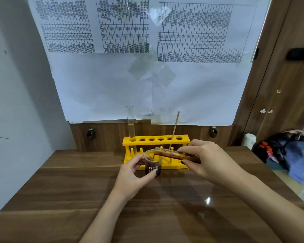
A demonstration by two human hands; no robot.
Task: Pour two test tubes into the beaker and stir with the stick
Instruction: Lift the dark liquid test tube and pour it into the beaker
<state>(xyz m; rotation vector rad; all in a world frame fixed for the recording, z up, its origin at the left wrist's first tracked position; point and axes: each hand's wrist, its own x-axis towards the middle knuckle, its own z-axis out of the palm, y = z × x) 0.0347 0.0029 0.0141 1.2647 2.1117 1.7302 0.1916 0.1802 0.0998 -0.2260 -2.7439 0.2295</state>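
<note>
Wooden table [60,199]: right hand [209,158] pinches the tilted test tube [174,154], mouth over the beaker [152,163] gripped by left hand [132,174]. Best tip gently, lip inside the rim

Your surface [63,199] is a dark wood-grain top with a glossy sheen that catches a small bright glare spot toward your right. Standing on it at the far edge, close to the wooden back panel, you have a yellow rack [167,166] with a row of round holes along its top bar. Just in front of the rack's left half, a small glass beaker [152,166] with dark liquid in its bottom rests on the surface.
</note>
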